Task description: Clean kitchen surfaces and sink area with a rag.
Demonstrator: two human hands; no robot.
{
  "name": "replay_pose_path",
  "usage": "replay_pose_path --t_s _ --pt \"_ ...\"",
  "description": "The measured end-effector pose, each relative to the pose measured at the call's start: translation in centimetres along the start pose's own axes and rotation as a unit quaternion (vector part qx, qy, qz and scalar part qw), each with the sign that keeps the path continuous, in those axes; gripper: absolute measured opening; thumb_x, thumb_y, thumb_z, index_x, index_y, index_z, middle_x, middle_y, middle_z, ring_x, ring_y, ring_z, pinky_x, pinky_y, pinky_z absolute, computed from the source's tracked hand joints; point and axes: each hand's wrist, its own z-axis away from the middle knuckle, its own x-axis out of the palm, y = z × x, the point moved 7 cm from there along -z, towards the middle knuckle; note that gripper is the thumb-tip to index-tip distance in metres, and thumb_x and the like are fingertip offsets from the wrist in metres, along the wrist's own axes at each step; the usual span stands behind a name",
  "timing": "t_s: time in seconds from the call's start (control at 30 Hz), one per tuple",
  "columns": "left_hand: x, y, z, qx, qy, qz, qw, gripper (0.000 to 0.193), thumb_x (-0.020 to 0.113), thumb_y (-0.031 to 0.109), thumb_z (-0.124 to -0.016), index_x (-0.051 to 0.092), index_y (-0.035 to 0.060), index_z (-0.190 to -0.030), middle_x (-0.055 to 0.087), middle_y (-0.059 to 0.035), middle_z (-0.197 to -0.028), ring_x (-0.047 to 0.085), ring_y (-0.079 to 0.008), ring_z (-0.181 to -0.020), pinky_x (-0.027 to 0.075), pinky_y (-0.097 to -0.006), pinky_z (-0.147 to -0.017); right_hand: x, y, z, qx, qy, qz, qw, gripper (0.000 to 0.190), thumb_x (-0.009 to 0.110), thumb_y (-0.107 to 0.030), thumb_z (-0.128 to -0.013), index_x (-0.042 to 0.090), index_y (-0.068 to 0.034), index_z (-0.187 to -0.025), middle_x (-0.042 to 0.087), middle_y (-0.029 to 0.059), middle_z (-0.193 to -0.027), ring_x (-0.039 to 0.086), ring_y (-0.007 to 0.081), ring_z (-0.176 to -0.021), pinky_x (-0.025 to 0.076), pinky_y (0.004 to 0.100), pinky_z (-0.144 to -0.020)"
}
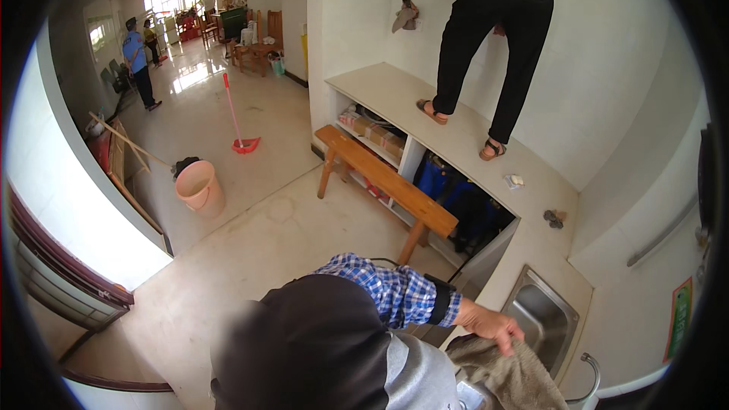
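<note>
Neither of my hands is in view. Close below me is a co-worker in a dark cap [319, 341] and a blue checked sleeve [393, 296], with a black band on the forearm. That person's hand [492, 324] grips a grey-brown cloth [507, 370] beside a steel sink basin [538, 302]. Past the sink, the light counter [393, 80] bends to the left. A second co-worker [490, 40] in black trousers and sandals stands on it, bending over and holding a cloth [405, 20] against the wall.
A wooden bench [387, 176] stands along the counter's open shelves. On the counter lie a small white item [514, 181] and a dark crumpled lump [553, 218]. A curved faucet [592, 376] is by the sink. A pink bucket [199, 185] and a red dustpan [246, 146] are on the floor.
</note>
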Motion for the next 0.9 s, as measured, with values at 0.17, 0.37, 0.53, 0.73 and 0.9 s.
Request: replay_pose_path --t_s 0.17,0.37,0.53,0.73,0.9 --pt "1.4 4.8 -2.0 0.012 -0.018 0.106 0.994 0.027 0.06 0.014 -0.081 0.058 -0.0012 -0.103 0.061 -0.0027 -0.09 0.057 -0.0119 -0.083 0.044 -0.0247 -0.078 -1.5 -0.5 -0.1 -0.011 0.01 0.01 1.0 0.059 0.056 -0.045 -0.079 0.048 -0.005 -0.123 0.048 0.0137 -0.126 0.048 0.0326 -0.111 0.037 0.0457 -0.093" --pt "3.0 7.8 -3.9 0.021 -0.07 0.175 0.982 0.027 0.062 0.016 -0.082 0.058 -0.0006 -0.104 0.062 -0.0014 -0.089 0.057 -0.0097 -0.081 0.046 -0.0243 -0.075 -1.1 0.8 -1.5 -0.011 0.039 0.027 0.999 0.056 0.055 -0.042 -0.081 0.049 -0.005 -0.122 0.05 0.0135 -0.124 0.05 0.0318 -0.109 0.039 0.0441 -0.091" --pt "2.4 9.0 -5.2 0.049 -0.103 0.148 0.982 0.021 0.06 0.015 -0.083 0.061 0.0006 -0.098 0.062 0.0006 -0.083 0.057 -0.0082 -0.075 0.045 -0.0232 -0.071 0.4 1.9 -3.2 -0.002 0.036 0.045 0.998 0.053 0.054 -0.039 -0.082 0.05 -0.005 -0.122 0.051 0.0133 -0.123 0.051 0.0312 -0.107 0.041 0.0428 -0.089" --pt "-2.9 11.3 -4.3 0.096 -0.056 0.16 0.981 0.02 0.059 0.017 -0.084 0.06 0.0011 -0.096 0.061 0.0014 -0.082 0.057 -0.0082 -0.076 0.045 -0.0235 -0.072 2.4 3.6 -5.4 0.013 0.024 0.061 0.998 0.049 0.052 -0.036 -0.083 0.05 -0.005 -0.121 0.052 0.0131 -0.121 0.053 0.0305 -0.105 0.042 0.0412 -0.087" --pt "-9.0 10.6 -2.3 0.084 0.028 0.189 0.978 0.028 0.06 0.019 -0.084 0.057 0.0011 -0.104 0.06 -0.0017 -0.092 0.057 -0.0115 -0.082 0.046 -0.0267 -0.077 3.7 4.6 -7.2 0.023 0.005 0.076 0.997 0.046 0.051 -0.034 -0.085 0.051 -0.004 -0.12 0.053 0.0129 -0.12 0.054 0.0299 -0.104 0.044 0.0399 -0.085"
